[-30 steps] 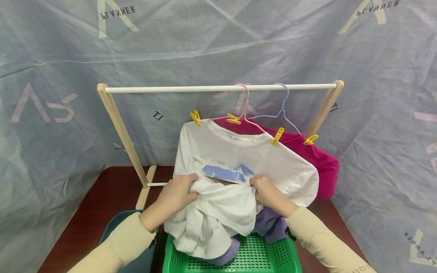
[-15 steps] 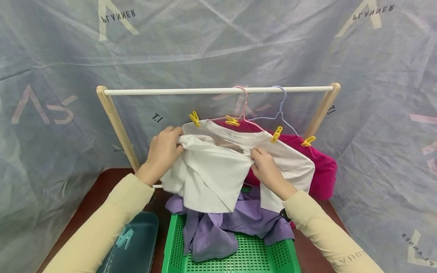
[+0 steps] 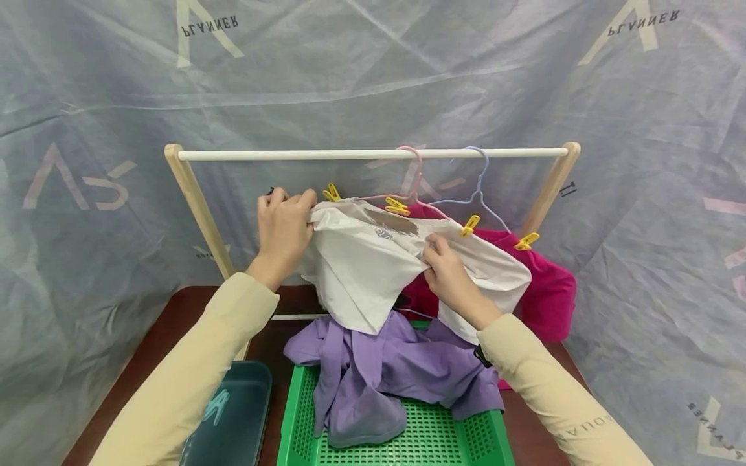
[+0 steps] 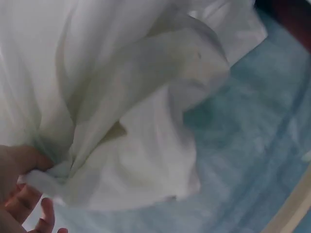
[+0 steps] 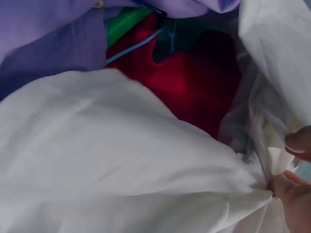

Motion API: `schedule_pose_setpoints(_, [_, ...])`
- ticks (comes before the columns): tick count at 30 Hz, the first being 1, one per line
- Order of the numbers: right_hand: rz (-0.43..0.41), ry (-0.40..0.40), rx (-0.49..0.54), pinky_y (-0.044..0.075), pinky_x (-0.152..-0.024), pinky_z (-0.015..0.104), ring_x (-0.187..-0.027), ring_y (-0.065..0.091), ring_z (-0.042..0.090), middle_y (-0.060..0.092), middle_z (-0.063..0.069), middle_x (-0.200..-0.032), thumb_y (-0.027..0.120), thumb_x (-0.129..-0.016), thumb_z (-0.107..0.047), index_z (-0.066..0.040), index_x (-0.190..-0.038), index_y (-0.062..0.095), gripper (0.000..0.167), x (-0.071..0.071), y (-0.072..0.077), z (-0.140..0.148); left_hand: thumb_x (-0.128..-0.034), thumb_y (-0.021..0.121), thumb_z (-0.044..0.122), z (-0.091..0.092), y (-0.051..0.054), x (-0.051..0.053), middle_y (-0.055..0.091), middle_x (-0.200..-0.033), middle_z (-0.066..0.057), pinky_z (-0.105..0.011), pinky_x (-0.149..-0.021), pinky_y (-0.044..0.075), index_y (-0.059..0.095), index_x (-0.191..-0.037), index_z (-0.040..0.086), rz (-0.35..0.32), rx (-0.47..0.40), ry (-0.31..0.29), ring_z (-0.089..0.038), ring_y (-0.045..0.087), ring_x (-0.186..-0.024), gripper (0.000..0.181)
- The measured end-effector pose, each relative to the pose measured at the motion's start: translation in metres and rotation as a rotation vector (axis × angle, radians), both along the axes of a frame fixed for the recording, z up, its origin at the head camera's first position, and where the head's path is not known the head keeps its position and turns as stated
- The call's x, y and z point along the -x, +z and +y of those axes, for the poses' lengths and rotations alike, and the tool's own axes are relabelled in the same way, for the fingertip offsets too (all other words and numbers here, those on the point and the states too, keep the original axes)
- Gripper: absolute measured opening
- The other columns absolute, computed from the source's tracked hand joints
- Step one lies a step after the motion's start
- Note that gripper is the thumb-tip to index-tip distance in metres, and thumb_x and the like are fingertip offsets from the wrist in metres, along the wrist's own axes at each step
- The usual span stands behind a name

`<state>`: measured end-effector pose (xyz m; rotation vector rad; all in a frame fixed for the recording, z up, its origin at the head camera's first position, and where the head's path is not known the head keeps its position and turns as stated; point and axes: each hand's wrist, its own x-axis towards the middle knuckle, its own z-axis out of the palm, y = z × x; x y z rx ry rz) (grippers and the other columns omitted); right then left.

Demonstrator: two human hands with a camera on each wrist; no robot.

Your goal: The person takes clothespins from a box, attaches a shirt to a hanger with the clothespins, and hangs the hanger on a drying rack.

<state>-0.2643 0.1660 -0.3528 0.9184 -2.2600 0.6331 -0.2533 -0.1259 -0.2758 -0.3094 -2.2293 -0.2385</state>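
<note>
Both hands grip the white T-shirt [image 3: 361,272], which hangs from the pink hanger [image 3: 419,175]; the step in hand looks to be spreading its raised cloth, and an even pull should serve best. The left hand [image 3: 285,230] pinches a bunch at the shirt's 10 o'clock, just beside a yellow clothespin [image 3: 332,192], so tugging outward rather than down would spare that clip. The right hand [image 3: 451,272] pinches a fold at 3 o'clock, below the shoulder clothespin [image 3: 470,226] at 2. Matched tension should stop the hanger sliding along the white rail [image 3: 256,155]. As for edges, the wooden post [image 3: 201,213] stands between 9 and 10, and the magenta top [image 3: 550,291] crowds 3 to 4. The purple garment [image 3: 367,382] and green basket [image 3: 500,430] sit toward 6; whether the drooping cloth touches purple, I cannot tell. The roomiest direction seems 11 o'clock, under the bare rail.
</note>
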Motion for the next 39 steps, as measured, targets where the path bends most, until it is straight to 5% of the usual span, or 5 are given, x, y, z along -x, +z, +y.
schedule_pose_setpoints(8, [-0.080, 0.063, -0.214, 0.048, -0.078, 0.041, -0.090, 0.057, 0.032, 0.049, 0.030, -0.116, 0.059, -0.073, 0.012, 0.000, -0.077, 0.059, 0.012, -0.002, -0.019, 0.002, -0.0760, 0.059, 0.001, -0.014, -0.045, 0.001, 0.065, -0.074, -0.016, -0.046, -0.069, 0.038, 0.055, -0.082, 0.007, -0.359, 0.067, 0.104, -0.036, 0.057, -0.073, 0.010])
schedule_pose_setpoints(14, [-0.124, 0.081, -0.313, 0.049, -0.072, 0.037, -0.082, 0.059, 0.025, 0.060, 0.012, -0.089, 0.060, -0.073, 0.008, -0.004, -0.075, 0.063, 0.012, -0.010, -0.028, 0.006, -0.0809, 0.058, 0.007, -0.011, -0.074, -0.015, 0.066, -0.089, -0.020, -0.052, -0.070, 0.046, 0.057, -0.100, 0.002, -0.674, 0.079, 0.056, -0.039, 0.063, -0.080, 0.019])
schedule_pose_setpoints(23, [-0.242, -0.005, -0.413, 0.046, -0.061, 0.031, -0.069, 0.057, 0.016, 0.055, -0.002, -0.073, 0.065, -0.075, -0.003, -0.012, -0.073, 0.060, 0.010, -0.023, -0.039, 0.008, -0.0757, 0.072, 0.037, 0.035, -0.107, -0.041, 0.065, -0.102, -0.006, -0.045, -0.074, 0.049, 0.063, -0.104, 0.016, -0.716, 0.157, -0.317, -0.027, 0.061, -0.093, 0.036])
schedule_pose_setpoints(32, [-0.379, -0.074, -0.545, 0.047, -0.060, 0.042, -0.071, 0.061, 0.028, 0.059, 0.006, -0.077, 0.066, -0.074, -0.007, -0.007, -0.079, 0.057, 0.010, -0.038, -0.052, 0.009, -0.0822, 0.062, 0.014, 0.047, -0.122, -0.046, 0.059, -0.077, -0.003, -0.042, -0.064, 0.046, 0.058, -0.072, 0.013, -0.623, 0.316, -0.242, -0.025, 0.057, -0.079, 0.011])
schedule_pose_setpoints(39, [-0.422, -0.157, -0.562, 0.049, -0.064, 0.045, -0.078, 0.062, 0.030, 0.059, 0.011, -0.083, 0.065, -0.076, -0.009, -0.004, -0.087, 0.055, 0.015, -0.045, -0.063, 0.012, -0.0779, 0.067, 0.044, 0.046, -0.117, -0.046, 0.065, -0.089, -0.002, -0.043, -0.069, 0.048, 0.056, -0.089, 0.014, -0.693, 0.189, -0.268, -0.023, 0.061, -0.087, 0.034])
